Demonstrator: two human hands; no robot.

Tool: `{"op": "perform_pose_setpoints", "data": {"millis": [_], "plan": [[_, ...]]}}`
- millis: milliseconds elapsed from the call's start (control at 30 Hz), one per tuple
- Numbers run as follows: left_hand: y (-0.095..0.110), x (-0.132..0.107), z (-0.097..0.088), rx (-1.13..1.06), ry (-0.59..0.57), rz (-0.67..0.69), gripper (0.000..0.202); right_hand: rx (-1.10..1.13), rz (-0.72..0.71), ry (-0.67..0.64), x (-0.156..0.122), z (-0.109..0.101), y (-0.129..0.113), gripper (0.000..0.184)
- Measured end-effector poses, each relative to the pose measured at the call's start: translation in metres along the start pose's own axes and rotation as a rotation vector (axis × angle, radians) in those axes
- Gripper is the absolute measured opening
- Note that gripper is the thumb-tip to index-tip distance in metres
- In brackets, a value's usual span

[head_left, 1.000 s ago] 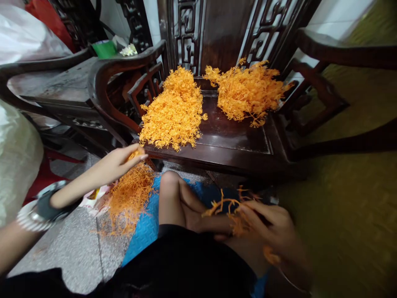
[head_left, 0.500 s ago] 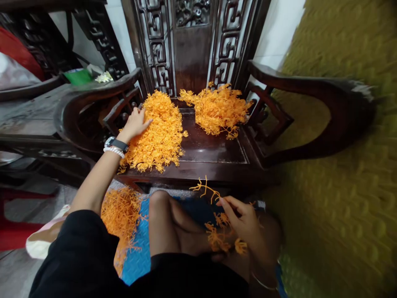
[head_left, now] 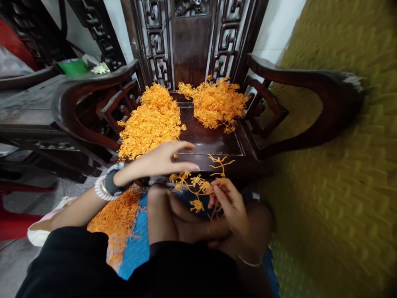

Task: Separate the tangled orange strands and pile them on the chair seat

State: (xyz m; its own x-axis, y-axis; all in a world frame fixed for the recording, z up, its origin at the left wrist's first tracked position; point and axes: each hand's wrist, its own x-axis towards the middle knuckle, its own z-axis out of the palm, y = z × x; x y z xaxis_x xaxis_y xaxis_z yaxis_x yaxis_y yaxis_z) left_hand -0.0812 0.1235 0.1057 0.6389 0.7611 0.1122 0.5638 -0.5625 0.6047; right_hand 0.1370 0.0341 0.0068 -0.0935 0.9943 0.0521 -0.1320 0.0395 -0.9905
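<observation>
My right hand (head_left: pixel 231 205) pinches a thin branched orange strand (head_left: pixel 222 164) above my lap. Several flower-like orange pieces (head_left: pixel 196 205) dangle from the same bunch, left of my fingers. My left hand (head_left: pixel 169 159) is held over the front edge of the chair seat (head_left: pixel 207 147), thumb and fingers apart, with nothing in it. Behind it lies a heap of small orange flower-like pieces (head_left: pixel 151 124) on the seat's left side. A second heap of tangled orange pieces (head_left: pixel 218 103) rests at the seat's back right.
Bare orange branched strands (head_left: pixel 119 215) are piled on the floor by my left knee, beside a blue mat (head_left: pixel 136 252). Dark wooden armrests (head_left: pixel 310 78) flank the seat. A red stool (head_left: pixel 21 211) stands at far left, and a yellow-green textured surface (head_left: pixel 338 198) fills the right.
My left hand has left the left heap and come right and nearer, toward my right hand. The strand in my right hand has turned upright, and the flower-like pieces have swung up and left.
</observation>
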Motion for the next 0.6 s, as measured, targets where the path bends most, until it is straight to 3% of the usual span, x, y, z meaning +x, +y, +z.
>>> {"op": "perform_pose_setpoints", "data": {"millis": [67, 200, 267, 367, 433, 533, 600], "plan": [[0.018, -0.005, 0.03, -0.063, -0.134, 0.108, 0.058, 0.029, 0.01, -0.039, -0.007, 0.007, -0.004, 0.017], [0.022, -0.011, 0.076, -0.359, -0.38, 0.232, 0.027, 0.001, 0.027, -0.039, -0.018, 0.012, -0.007, 0.017], [0.018, -0.014, 0.085, -0.444, -0.441, 0.196, 0.027, -0.027, 0.02, -0.041, -0.022, 0.01, -0.005, 0.016], [0.015, -0.024, 0.083, -0.347, -0.48, 0.111, 0.022, -0.142, 0.005, -0.127, -0.026, 0.001, -0.005, 0.016], [0.018, -0.036, 0.079, -0.315, -0.529, 0.037, 0.018, -0.277, 0.016, -0.273, -0.028, -0.007, -0.006, 0.017], [0.028, -0.058, 0.081, -0.401, -0.615, -0.06, 0.023, -0.38, 0.093, -0.611, -0.032, -0.015, -0.009, 0.02], [0.037, -0.071, 0.089, -0.47, -0.582, -0.143, 0.034, -0.38, 0.115, -0.764, -0.034, -0.015, -0.01, 0.022]]}}
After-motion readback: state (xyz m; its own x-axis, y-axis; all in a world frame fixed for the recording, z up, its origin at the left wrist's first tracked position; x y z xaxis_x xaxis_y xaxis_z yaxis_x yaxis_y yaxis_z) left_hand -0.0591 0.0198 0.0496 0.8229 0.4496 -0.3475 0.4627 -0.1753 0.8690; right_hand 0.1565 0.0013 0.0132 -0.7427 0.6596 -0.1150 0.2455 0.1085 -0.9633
